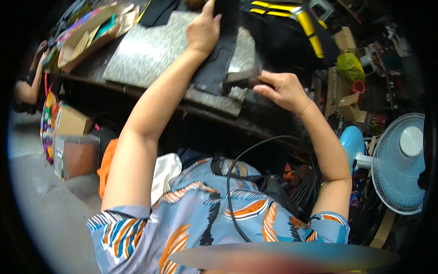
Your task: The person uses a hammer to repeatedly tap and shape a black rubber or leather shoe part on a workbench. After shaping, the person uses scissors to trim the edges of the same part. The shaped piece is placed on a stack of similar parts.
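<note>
My right hand (285, 91) is closed around a hammer (244, 77). The hammer's head rests on or just above the near end of a long black sheet of material (219, 64); I cannot tell whether it touches. This sheet lies on a speckled grey stone slab (146, 50) on the bench. Farther up, my left hand (204, 31) lies against the left side of the sheet. One of its fingers points away from me, with the thumb apart; the other fingers are partly hidden.
Black pieces with yellow strips (310, 32) lie at the bench's far right. An open cardboard box (86, 41) sits at the far left. A standing fan (399, 160) is on my right, cartons (73, 123) are on the left floor, and another person's arm (32, 84) shows at the left edge.
</note>
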Demonstrator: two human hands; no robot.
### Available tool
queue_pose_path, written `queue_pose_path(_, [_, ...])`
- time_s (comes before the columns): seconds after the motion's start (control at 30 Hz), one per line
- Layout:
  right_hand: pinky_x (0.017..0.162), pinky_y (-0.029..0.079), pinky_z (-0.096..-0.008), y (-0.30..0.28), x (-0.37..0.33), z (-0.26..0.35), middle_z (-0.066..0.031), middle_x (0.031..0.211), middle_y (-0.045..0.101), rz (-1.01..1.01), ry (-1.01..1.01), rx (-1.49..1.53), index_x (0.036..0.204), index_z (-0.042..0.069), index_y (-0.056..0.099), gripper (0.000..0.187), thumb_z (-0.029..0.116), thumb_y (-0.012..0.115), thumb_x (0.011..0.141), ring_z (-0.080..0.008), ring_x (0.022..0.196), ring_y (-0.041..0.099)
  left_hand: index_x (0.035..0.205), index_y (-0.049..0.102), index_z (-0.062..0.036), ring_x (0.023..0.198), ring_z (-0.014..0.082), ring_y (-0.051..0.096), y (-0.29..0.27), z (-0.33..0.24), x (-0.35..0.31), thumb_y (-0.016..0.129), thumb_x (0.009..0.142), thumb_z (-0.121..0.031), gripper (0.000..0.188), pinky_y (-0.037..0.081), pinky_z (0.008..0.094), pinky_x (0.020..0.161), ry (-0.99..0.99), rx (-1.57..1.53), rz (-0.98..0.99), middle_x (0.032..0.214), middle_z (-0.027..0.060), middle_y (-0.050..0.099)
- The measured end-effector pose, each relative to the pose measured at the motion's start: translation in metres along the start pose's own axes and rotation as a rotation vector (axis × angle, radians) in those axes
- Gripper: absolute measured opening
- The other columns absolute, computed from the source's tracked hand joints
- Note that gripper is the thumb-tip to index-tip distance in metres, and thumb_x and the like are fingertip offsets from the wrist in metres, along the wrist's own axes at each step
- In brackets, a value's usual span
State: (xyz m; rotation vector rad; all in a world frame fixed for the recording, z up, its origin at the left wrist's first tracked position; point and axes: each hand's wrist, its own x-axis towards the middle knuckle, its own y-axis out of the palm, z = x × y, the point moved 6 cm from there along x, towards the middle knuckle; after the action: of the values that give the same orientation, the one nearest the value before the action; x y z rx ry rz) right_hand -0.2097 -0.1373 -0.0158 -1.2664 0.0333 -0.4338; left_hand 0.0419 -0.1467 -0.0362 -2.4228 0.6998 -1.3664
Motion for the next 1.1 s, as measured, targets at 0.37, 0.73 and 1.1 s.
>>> queue_pose_path(0.37, [0.063,0.047,-0.0363,-0.013,-0.053,-0.022,-0.0034,0.079,0.054,-0.265,0.063,-0.282,0.12,0.024,0.067,0.052,0.022,0.078,0.068,-0.0239,0.072,0.058,0.114,0.069,-0.0182,0.088,0.0317,0.063,-0.045,-0.119,0.09,0.068,0.087,-0.014,0.027,0.05,0.0411,0.075,0.529,-0.109,-0.297,0.1,0.0129,0.065])
queue_pose_path(0.73, [0.063,0.049,-0.0363,-0.013,-0.048,-0.015,-0.0022,0.078,0.056,-0.273,0.046,-0.315,0.119,0.026,0.067,0.051,0.026,0.079,0.069,-0.0225,0.071,0.059,0.145,0.046,-0.0352,0.147,0.0405,0.016,0.122,-0.188,0.032,0.048,0.078,-0.082,0.081,0.024,0.0792,0.1,0.674,0.197,0.305,0.157,0.009,0.032])
queue_pose_path(1.1, [0.064,0.048,-0.0371,-0.015,-0.046,-0.011,-0.004,0.078,0.055,-0.269,0.011,-0.294,0.123,0.025,0.064,0.054,0.024,0.077,0.071,-0.024,0.071,0.057,0.126,0.061,-0.0167,0.119,0.0334,0.046,0.015,-0.045,0.079,0.068,0.079,-0.032,0.05,0.036,0.0522,0.097,0.534,-0.033,-0.296,0.121,0.0095,0.055])
